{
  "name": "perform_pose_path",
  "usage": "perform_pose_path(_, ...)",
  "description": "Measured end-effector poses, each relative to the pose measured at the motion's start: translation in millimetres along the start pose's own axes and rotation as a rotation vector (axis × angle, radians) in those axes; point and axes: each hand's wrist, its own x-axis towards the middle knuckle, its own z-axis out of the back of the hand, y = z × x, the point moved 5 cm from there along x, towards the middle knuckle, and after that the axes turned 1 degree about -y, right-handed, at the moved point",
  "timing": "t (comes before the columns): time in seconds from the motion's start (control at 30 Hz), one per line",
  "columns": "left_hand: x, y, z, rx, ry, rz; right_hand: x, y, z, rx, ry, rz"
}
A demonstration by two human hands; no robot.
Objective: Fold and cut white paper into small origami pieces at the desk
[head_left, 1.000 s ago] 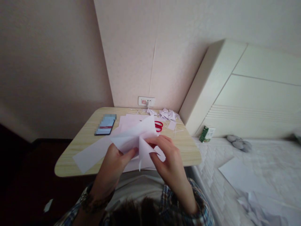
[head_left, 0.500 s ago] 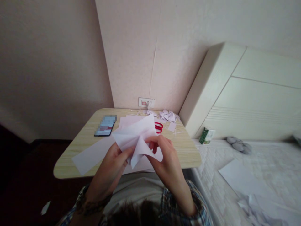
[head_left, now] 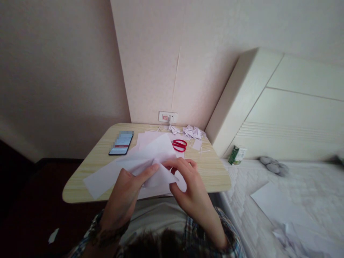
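A partly folded sheet of white paper (head_left: 158, 148) is held up between both hands over the near part of the table. My left hand (head_left: 129, 184) is closed on its lower left side, thumb pressing on top near a crease and the other fingers hidden beneath. On the right, my right hand (head_left: 189, 179) pinches the pointed flap of the same sheet between thumb and fingers. Red-handled scissors (head_left: 179, 145) lie just beyond the right hand, blades mostly covered by paper. Under the hands are more white sheets (head_left: 100, 180) on the table.
A phone (head_left: 122, 143) lies at the table's (head_left: 77, 186) left. Small folded paper pieces (head_left: 192, 132) and thin strips are at the back right, below a wall socket (head_left: 168, 117). The bed (head_left: 242, 179) at right bears a green-white carton (head_left: 237, 155), grey item (head_left: 272, 165) and paper (head_left: 279, 204).
The flap that stood up has been flattened down to the right. The sheet is tilted lower, uncovering more of the scissors. My left thumb has moved right across the paper.
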Motion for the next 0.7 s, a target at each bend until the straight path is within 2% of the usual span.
perform_pose_path(0.13, 2, 1, 3.0, 0.049, -0.030, -0.001, -3, 1, 10, 0.096, -0.010, -0.008)
perform_pose_path(0.27, 3, 5, 6.0, 0.063, -0.094, 0.045, -4, -16, 21, 0.248, -0.184, -0.121)
perform_pose_path(0.33, 2, 4, 7.0, 0.094, -0.129, 0.012, -4, -25, 23, 0.233, -0.288, -0.175)
perform_pose_path(0.4, 2, 2, 6.4, 0.129, -0.127, -0.045, -3, -28, 21, 0.194, -0.334, -0.175)
perform_pose_path(0.47, 2, 0, 4.9, 0.155, -0.096, -0.099, -1, -29, 14, 0.207, -0.288, -0.181)
perform_pose_path(0.53, 2, -1, 3.9, 0.178, -0.064, -0.126, 1, -30, 5, 0.224, -0.188, -0.220)
perform_pose_path(0.6, 2, 0, 3.7, 0.195, -0.046, -0.122, 1, -30, -1, 0.210, -0.103, -0.261)
perform_pose_path(0.7, 2, 0, 4.6, 0.201, -0.058, -0.095, 2, -31, -3, 0.209, -0.058, -0.299)
